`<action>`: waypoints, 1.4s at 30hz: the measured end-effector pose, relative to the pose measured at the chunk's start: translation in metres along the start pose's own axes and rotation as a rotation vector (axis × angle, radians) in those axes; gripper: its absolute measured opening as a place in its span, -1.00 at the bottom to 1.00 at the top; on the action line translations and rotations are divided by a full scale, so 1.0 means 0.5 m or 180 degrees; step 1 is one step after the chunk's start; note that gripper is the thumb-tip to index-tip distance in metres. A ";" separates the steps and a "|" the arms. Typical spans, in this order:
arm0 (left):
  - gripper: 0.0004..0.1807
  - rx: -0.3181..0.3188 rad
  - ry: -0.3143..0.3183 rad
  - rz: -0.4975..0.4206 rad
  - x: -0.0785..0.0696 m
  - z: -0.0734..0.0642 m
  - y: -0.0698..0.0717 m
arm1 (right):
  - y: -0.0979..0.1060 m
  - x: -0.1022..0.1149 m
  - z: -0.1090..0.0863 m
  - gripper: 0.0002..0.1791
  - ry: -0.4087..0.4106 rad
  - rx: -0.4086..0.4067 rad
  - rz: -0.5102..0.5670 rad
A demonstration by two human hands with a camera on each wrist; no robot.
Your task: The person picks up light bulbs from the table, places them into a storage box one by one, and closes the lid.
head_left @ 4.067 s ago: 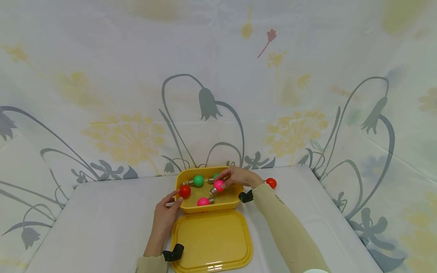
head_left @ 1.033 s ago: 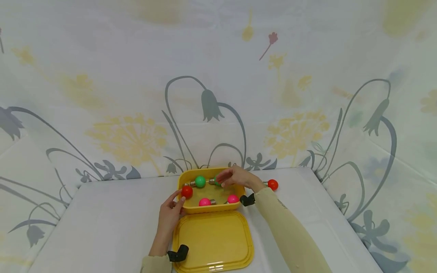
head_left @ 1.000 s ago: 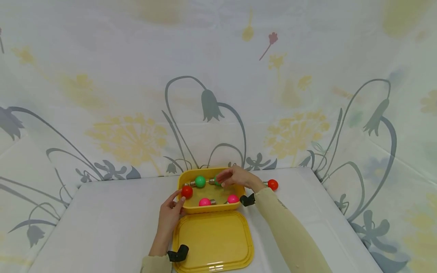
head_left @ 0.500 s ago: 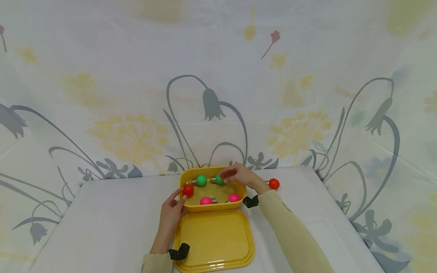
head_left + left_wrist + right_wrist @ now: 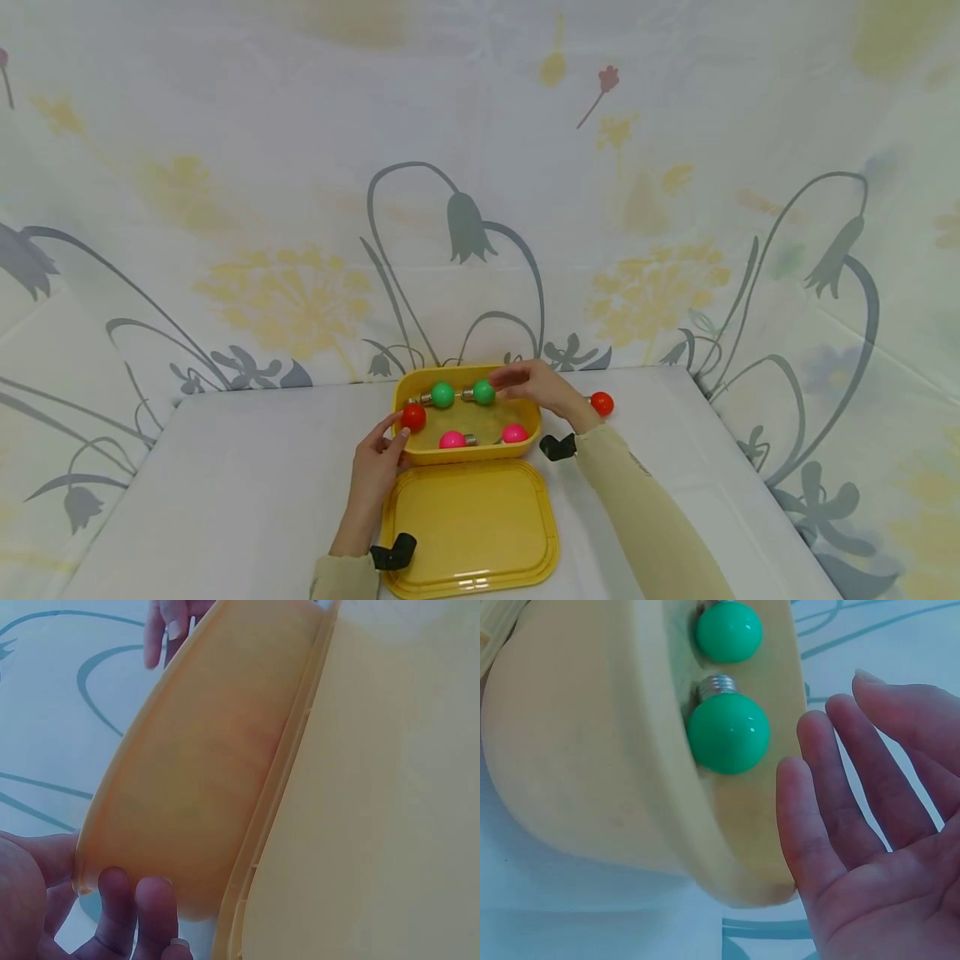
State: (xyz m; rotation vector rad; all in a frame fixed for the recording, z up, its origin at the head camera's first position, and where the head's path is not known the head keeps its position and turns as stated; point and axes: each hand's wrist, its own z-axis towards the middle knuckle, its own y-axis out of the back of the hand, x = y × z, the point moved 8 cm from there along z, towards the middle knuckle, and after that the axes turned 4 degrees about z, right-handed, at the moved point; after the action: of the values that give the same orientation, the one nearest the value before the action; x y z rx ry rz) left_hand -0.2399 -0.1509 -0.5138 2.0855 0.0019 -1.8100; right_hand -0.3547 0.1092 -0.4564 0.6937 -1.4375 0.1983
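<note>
A yellow plastic box (image 5: 468, 456) holds several round coloured light bulbs with metal screw bases. Along its back lie two green bulbs (image 5: 442, 395), a red bulb (image 5: 413, 417) sits at the left end, and two pink bulbs (image 5: 452, 439) rest by the front wall. My left hand (image 5: 375, 462) grips the box at its left front corner; the left wrist view shows bent fingers against the outer wall (image 5: 187, 780). Over the box's right end, my right hand (image 5: 538, 388) is held with loose, extended fingers and nothing in it, close to the right-hand green bulb (image 5: 729, 733).
A flat yellow lid (image 5: 468, 525) lies on the white table directly in front of the box. Another red bulb (image 5: 602, 404) lies on the table to the right, behind my right forearm. A flower-patterned cloth (image 5: 480, 275) rises behind the table.
My right hand has let go of a pink bulb, which now lies at the box's front right. It then drew slightly right, uncovering the second green bulb. My left hand keeps its place.
</note>
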 end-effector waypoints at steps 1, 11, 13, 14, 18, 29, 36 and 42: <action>-0.53 -0.0001 0.0001 -0.0001 0.000 0.000 0.000 | 0.001 0.000 -0.001 -0.65 0.0012 -0.0003 0.0013; -0.52 0.0006 -0.0005 0.0022 0.002 -0.001 0.001 | 0.013 0.004 -0.018 -0.62 0.0104 0.0021 0.0165; -0.52 0.0001 -0.0021 0.0024 0.002 -0.001 0.000 | 0.017 0.005 -0.021 -0.61 0.0091 0.0002 0.0166; -0.52 0.0000 -0.0027 0.0023 0.001 -0.001 0.000 | 0.019 0.005 -0.023 -0.61 0.0089 -0.0010 0.0177; -0.53 -0.0020 -0.0050 0.0017 -0.002 -0.002 0.000 | 0.026 0.006 -0.031 -0.62 0.0107 -0.0062 0.0185; -0.53 -0.0017 -0.0017 0.0034 0.001 -0.003 -0.001 | 0.057 -0.002 -0.047 -0.60 0.0063 -0.0252 0.0091; -0.53 -0.0007 -0.0018 0.0024 0.004 -0.001 -0.001 | 0.085 -0.012 -0.059 -0.60 0.0044 -0.0444 0.0065; -0.53 -0.0004 -0.0034 0.0007 0.004 -0.003 -0.002 | 0.113 -0.021 -0.068 -0.61 -0.0035 -0.0670 0.0036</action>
State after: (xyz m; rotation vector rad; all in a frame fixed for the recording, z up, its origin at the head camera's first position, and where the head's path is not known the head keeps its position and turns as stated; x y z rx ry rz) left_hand -0.2384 -0.1501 -0.5160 2.0742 -0.0021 -1.8194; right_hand -0.3573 0.1754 -0.4476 0.5149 -1.4489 0.0506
